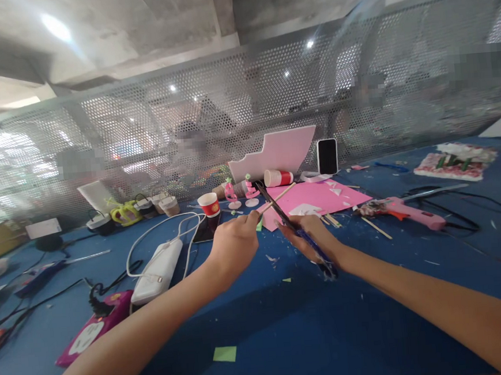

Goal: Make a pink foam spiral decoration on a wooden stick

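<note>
My left hand point(236, 243) is closed, its fingers pinched round a thin wooden stick point(283, 193) that points up and to the right. In my right hand point(313, 237) is a pair of scissors point(309, 240), seen nearly edge-on, with long dark blades and blue handles. The blades cross the stick in view; whether they touch it I cannot tell. Just beyond both hands lies a bright pink sheet point(342, 196) with white scraps and short sticks around it. Two small pink figures point(231, 193) on round bases stand behind my left hand.
A red paper cup point(209, 204) stands near a dark phone point(206, 228). A white power bank point(158, 271) with a cable and a magenta power strip point(97, 329) lie left. A pink glue gun point(413, 214) rests right. Perforated metal screening point(151, 137) rises behind the blue table point(289, 346).
</note>
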`<state>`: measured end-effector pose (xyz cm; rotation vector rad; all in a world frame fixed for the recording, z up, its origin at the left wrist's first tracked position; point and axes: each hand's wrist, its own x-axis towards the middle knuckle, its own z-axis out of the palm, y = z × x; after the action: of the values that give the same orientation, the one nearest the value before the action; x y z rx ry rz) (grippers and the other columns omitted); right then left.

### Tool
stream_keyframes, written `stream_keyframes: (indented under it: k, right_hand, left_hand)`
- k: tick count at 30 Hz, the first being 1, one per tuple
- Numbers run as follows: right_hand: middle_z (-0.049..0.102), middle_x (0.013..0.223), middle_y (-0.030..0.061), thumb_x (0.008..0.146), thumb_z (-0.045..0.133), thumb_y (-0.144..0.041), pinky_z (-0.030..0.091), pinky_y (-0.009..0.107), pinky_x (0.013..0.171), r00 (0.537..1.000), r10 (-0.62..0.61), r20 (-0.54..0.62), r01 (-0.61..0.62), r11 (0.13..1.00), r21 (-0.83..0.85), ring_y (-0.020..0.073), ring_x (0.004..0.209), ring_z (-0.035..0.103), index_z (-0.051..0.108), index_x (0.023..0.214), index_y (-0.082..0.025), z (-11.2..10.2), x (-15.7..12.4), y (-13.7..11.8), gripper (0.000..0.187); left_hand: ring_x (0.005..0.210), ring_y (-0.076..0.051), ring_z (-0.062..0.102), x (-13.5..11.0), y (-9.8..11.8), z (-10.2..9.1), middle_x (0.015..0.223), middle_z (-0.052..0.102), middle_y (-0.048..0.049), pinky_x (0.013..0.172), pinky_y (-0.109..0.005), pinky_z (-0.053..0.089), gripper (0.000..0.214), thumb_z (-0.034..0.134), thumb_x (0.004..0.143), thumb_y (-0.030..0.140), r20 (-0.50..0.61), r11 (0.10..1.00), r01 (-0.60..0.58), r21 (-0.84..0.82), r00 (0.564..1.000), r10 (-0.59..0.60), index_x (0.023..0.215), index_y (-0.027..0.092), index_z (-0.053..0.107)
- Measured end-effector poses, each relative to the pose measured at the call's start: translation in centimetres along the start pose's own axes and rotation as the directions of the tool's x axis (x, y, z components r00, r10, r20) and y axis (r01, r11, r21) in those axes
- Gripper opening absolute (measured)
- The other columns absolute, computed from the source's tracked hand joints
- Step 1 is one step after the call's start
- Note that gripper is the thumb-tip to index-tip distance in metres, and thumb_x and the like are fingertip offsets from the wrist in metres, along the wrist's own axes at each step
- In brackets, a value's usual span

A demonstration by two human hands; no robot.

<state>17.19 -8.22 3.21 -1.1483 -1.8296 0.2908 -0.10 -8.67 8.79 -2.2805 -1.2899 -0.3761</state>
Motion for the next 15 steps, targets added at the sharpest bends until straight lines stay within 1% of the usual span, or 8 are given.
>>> stream_keyframes:
  k: [2, 4, 10, 13, 15]
  right_hand:
    - [0.047, 0.047, -0.0006, 0.084, 0.045, -0.042, 0.033, 0.022, 0.047, 1.0, 0.016, 0.012, -0.016, 1.0, -0.008, 0.0107, 0.046, 0.043, 0.051, 0.056, -0.016, 0.0, 0.0, 0.0, 0.039]
    - [0.049, 0.047, -0.0001, 0.084, 0.045, -0.042, 0.033, 0.022, 0.048, 0.999, 0.035, 0.021, -0.035, 0.999, -0.01, 0.0111, 0.045, 0.045, 0.051, 0.056, -0.016, -0.1, 0.0, -0.1, 0.039]
    - [0.051, 0.046, 0.0004, 0.082, 0.047, -0.034, 0.034, 0.022, 0.048, 0.995, 0.088, 0.041, -0.087, 0.996, -0.008, 0.0116, 0.044, 0.048, 0.05, 0.055, -0.017, -0.1, 0.0, -0.5, 0.032]
    - [0.053, 0.046, 0.0012, 0.081, 0.048, -0.031, 0.034, 0.023, 0.048, 0.992, 0.12, 0.039, -0.119, 0.993, -0.026, 0.0128, 0.045, 0.05, 0.053, 0.055, -0.017, -0.1, -0.2, -0.8, 0.03]
    - [0.054, 0.046, 0.0021, 0.081, 0.048, -0.03, 0.035, 0.024, 0.049, 0.991, 0.13, 0.043, -0.128, 0.991, -0.04, 0.0142, 0.046, 0.053, 0.052, 0.053, -0.018, -0.1, -0.3, -1.0, 0.032]
  left_hand:
    - [0.066, -0.019, 0.064, -0.1, 0.0, 0.3, 0.072, 0.065, -0.0079, 0.052, -0.025, 0.041, 0.031, 0.037, 0.086, 0.009, -0.018, 0.998, -0.008, 0.067, 1.0, 0.01, 0.105, 0.012, 0.061]
    - [0.068, -0.019, 0.064, -0.2, 0.0, 0.6, 0.073, 0.065, -0.0083, 0.05, -0.025, 0.041, 0.033, 0.036, 0.086, 0.007, -0.049, 0.994, -0.018, 0.11, 0.999, 0.023, 0.109, 0.012, 0.059]
    - [0.061, -0.017, 0.061, -0.3, -0.4, 1.6, 0.068, 0.063, -0.0071, 0.048, -0.025, 0.039, 0.034, 0.032, 0.09, 0.01, -0.191, 0.98, -0.08, 0.185, 0.975, 0.116, 0.108, 0.01, 0.06]
    - [0.06, -0.017, 0.06, -0.3, -0.6, 1.9, 0.068, 0.062, -0.0072, 0.049, -0.025, 0.037, 0.034, 0.033, 0.089, 0.01, -0.211, 0.974, -0.082, 0.214, 0.969, 0.127, 0.107, 0.01, 0.061]
    - [0.061, -0.017, 0.06, -0.2, -0.6, 2.0, 0.069, 0.062, -0.0079, 0.05, -0.025, 0.037, 0.034, 0.032, 0.09, 0.011, -0.206, 0.974, -0.078, 0.214, 0.971, 0.123, 0.108, 0.01, 0.061]
